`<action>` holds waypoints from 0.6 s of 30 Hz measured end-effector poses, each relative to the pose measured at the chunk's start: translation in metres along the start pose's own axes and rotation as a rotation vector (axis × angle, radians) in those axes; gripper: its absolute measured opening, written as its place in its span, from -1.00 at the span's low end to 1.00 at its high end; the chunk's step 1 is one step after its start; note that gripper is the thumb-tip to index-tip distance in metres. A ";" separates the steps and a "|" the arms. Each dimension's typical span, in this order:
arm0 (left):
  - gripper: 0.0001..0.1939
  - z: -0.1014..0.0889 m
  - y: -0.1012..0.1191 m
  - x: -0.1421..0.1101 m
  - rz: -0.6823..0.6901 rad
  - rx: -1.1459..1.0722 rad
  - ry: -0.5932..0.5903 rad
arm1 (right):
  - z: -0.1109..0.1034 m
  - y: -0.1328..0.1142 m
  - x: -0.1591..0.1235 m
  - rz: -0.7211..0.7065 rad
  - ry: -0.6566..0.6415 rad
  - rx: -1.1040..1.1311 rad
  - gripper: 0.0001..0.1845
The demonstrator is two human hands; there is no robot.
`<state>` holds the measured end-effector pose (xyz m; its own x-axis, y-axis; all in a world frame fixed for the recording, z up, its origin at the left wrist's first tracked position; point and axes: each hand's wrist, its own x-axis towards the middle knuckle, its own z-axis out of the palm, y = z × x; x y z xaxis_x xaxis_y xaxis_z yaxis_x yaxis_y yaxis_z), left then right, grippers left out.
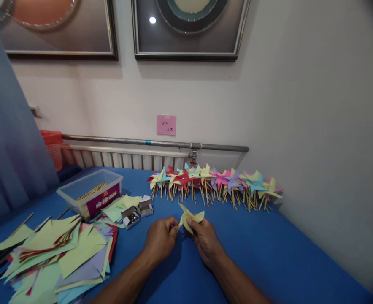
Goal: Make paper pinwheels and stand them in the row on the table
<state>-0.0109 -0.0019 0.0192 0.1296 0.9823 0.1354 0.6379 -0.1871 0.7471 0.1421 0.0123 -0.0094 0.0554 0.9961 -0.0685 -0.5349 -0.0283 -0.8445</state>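
Observation:
A pale yellow paper pinwheel [186, 219], its corners folded inward, is held up between both hands over the blue tabletop. My right hand [205, 241] is closed on it, the thumb pressing near its middle. At its left edge my left hand [161, 236] pinches a corner, with the fingertips partly hidden. No stick shows on this pinwheel. Left of my left hand stand two small open boxes; the nearer box [130, 218] holds small shiny pieces, and the other box [145, 206] sits just behind it.
Finished pinwheels on sticks [205, 181] lie in a long row at the back. A clear plastic tub [90, 190] with wooden sticks stands at left. Stacked coloured paper sheets [63, 253] cover the left front. Behind are a pipe [126, 140] and a red basket [54, 150].

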 end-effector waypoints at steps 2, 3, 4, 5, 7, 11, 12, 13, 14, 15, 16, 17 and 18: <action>-0.79 0.000 0.002 -0.001 0.011 0.026 0.008 | 0.000 0.001 0.001 -0.009 0.007 -0.011 -0.67; -0.79 0.001 0.002 -0.002 0.017 0.038 0.011 | 0.000 0.001 0.001 -0.013 0.006 -0.014 -0.67; -0.79 0.001 0.003 -0.003 0.021 0.049 0.014 | 0.000 0.002 0.002 -0.016 0.004 -0.015 -0.66; -0.79 0.001 0.003 -0.003 0.024 0.058 0.015 | 0.000 0.002 0.002 -0.019 0.005 -0.015 -0.66; -0.79 0.002 0.003 -0.004 0.029 0.071 0.021 | 0.000 0.002 0.002 -0.024 0.013 -0.016 -0.65; -0.81 0.005 0.002 -0.003 0.029 0.049 0.023 | 0.000 0.002 0.001 -0.030 0.026 -0.017 -0.66; -0.81 0.006 0.001 -0.002 0.021 0.020 0.014 | 0.000 0.002 0.001 -0.031 0.029 -0.012 -0.66; -0.81 0.007 0.001 -0.002 0.012 -0.013 0.002 | 0.000 0.002 0.001 -0.033 0.038 -0.007 -0.66; -0.81 0.007 0.000 -0.001 0.003 -0.044 -0.010 | 0.000 0.002 0.001 -0.032 0.043 -0.003 -0.66; -0.80 0.008 0.000 0.000 -0.006 -0.066 -0.019 | 0.000 0.001 0.001 -0.030 0.046 -0.001 -0.66; -0.80 0.008 0.000 0.000 -0.011 -0.076 -0.021 | 0.000 0.001 0.002 -0.028 0.046 0.000 -0.66; -0.80 0.008 0.000 0.000 -0.011 -0.076 -0.020 | 0.000 0.001 0.002 -0.027 0.045 0.000 -0.66; -0.80 0.008 0.000 0.000 -0.007 -0.071 -0.016 | 0.000 0.000 0.002 -0.027 0.044 0.002 -0.66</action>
<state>-0.0048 -0.0018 0.0133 0.1383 0.9831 0.1199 0.5833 -0.1787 0.7924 0.1418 0.0142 -0.0097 0.1071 0.9918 -0.0693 -0.5342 -0.0014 -0.8454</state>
